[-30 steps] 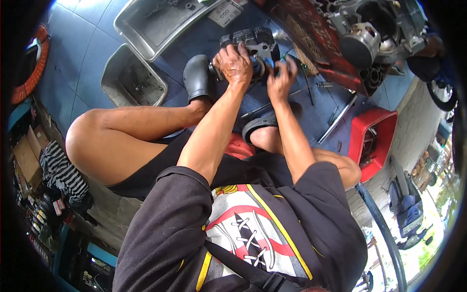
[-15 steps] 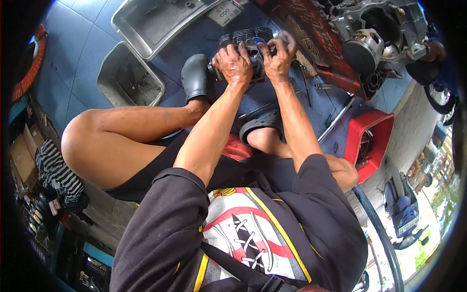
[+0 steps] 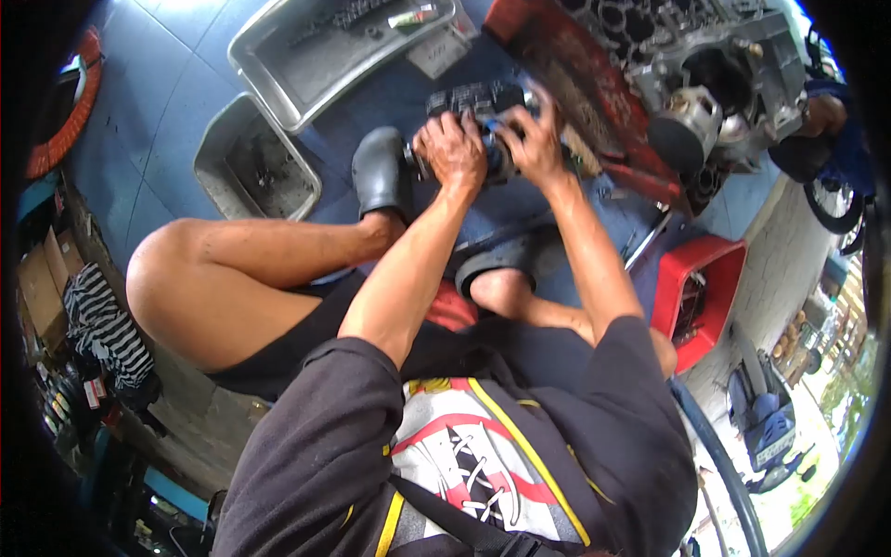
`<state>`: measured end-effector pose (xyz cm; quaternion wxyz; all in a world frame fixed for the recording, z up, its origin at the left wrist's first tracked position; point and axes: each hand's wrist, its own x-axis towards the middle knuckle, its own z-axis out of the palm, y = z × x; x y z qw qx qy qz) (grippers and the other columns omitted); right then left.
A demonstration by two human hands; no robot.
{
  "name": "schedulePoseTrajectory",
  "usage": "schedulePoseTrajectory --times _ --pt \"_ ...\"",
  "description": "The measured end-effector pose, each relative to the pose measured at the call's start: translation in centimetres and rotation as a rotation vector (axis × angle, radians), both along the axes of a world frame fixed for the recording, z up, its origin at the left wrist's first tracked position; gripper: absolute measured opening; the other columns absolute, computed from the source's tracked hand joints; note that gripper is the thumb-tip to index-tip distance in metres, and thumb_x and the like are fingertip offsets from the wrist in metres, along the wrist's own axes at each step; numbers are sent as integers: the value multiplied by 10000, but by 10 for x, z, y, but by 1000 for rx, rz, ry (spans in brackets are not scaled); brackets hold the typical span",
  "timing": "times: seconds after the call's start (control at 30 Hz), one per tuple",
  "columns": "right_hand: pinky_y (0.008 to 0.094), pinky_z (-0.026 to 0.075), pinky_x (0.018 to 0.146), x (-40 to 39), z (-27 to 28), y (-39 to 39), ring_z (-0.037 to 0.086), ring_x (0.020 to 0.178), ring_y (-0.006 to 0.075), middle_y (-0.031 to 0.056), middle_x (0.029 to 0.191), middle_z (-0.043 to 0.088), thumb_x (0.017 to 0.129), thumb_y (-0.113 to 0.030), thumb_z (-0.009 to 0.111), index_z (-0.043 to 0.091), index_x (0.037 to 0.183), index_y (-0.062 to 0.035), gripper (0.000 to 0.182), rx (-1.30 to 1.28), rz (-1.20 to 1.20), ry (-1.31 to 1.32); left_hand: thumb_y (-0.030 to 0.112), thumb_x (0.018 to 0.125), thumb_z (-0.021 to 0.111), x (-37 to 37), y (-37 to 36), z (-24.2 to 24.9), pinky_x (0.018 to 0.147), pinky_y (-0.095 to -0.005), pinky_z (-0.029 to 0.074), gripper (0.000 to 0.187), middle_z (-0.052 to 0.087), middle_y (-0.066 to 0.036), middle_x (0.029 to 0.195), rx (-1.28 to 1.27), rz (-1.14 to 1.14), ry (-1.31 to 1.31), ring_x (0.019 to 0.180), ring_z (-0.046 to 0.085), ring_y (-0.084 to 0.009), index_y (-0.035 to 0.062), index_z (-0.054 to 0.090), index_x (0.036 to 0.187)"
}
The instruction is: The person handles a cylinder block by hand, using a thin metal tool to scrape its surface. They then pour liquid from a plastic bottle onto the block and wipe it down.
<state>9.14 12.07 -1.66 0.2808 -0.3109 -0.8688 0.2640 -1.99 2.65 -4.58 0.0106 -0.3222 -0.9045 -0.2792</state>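
A dark, finned metal engine part (image 3: 475,98) rests on the blue floor between my feet. My left hand (image 3: 452,153) is closed around its left side, fingers wrapped over the top. On the right side, my right hand (image 3: 536,147) is bent over the part, thumb and fingers pinching a small blue piece (image 3: 512,126) against it. The exact kind of that piece cannot be made out. Both hands cover much of the engine part's near side. A grey rubber clog (image 3: 380,172) is just left of my left hand.
Metal trays stand at upper left: a large one (image 3: 278,93) and a smaller one (image 3: 215,176). To the right are a red crate (image 3: 603,121), an engine block (image 3: 775,60) with a piston (image 3: 682,135), and a red bin (image 3: 710,255). Another person's hand (image 3: 824,116) is at far right.
The camera view has shifted, so the scene sits a little lower. My right hand has drawn back toward me over the engine part with the blue piece. My left hand keeps its hold.
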Motion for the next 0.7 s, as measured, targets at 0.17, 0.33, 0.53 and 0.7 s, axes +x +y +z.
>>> schedulePoseTrajectory --times 0.17,0.33,0.53,0.7 --pt "502 335 1010 11 -1 -18 455 1209 367 183 1317 461 789 -190 758 627 871 -89 185 -31 -88 11 335 948 534 5 5 4 879 -470 367 306 599 -167 887 13 27 -45 896 560 -353 45 604 883" --pt "505 337 1019 23 -27 -53 437 1220 405 236 1288 458 826 -264 753 627 895 -71 241 -14 -390 55 328 952 526 5 2 6 839 -477 373 299 591 -168 867 5 11 -43 882 557 -351 43 596 895" --pt "516 361 1000 25 -54 -65 473 1190 390 237 1235 513 835 -240 748 624 869 -55 225 17 -467 172 314 897 597 7 6 1 885 -464 364 280 559 -160 856 21 84 -6 894 547 -336 38 577 856" --pt "519 335 1031 1 -25 -48 416 1244 376 237 1164 524 854 -249 740 604 862 -39 251 94 -464 25 326 920 582 5 3 4 879 -478 368 283 560 -169 883 -32 71 -85 920 531 -350 46 576 881"
